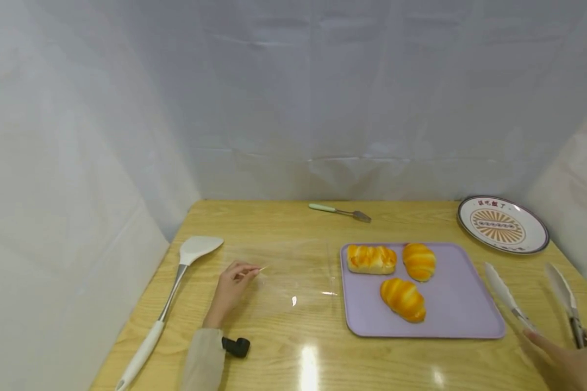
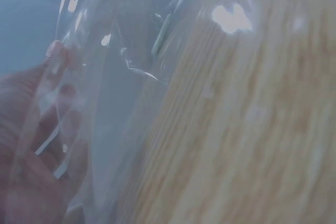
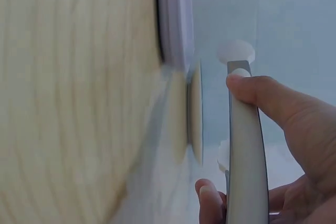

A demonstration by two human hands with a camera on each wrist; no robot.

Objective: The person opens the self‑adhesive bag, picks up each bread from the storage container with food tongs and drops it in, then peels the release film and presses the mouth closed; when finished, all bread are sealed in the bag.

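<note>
My left hand [image 1: 232, 288] pinches the left edge of a clear plastic bag [image 1: 293, 277] between thumb and fingers. In the left wrist view the shiny film of the bag [image 2: 113, 129] hangs in front of the fingers. At the lower right, my right hand [image 1: 574, 361] grips tongs [image 1: 501, 288], whose two arms stand wide apart with nothing between them. The right wrist view shows the thumb lying along the tongs' pale handle [image 3: 245, 156]. Between the hands, a purple tray [image 1: 460, 309] bears a bread loaf [image 1: 372, 259], a round bun [image 1: 419, 262] and a croissant [image 1: 403, 300].
A long white-headed spatula [image 1: 148, 345] lies along the table's left side. Near the back edge is a small green-handled fork [image 1: 323, 207]. A patterned white plate [image 1: 533, 239] sits at the back right, beyond the tongs. Pale cloth walls surround the table.
</note>
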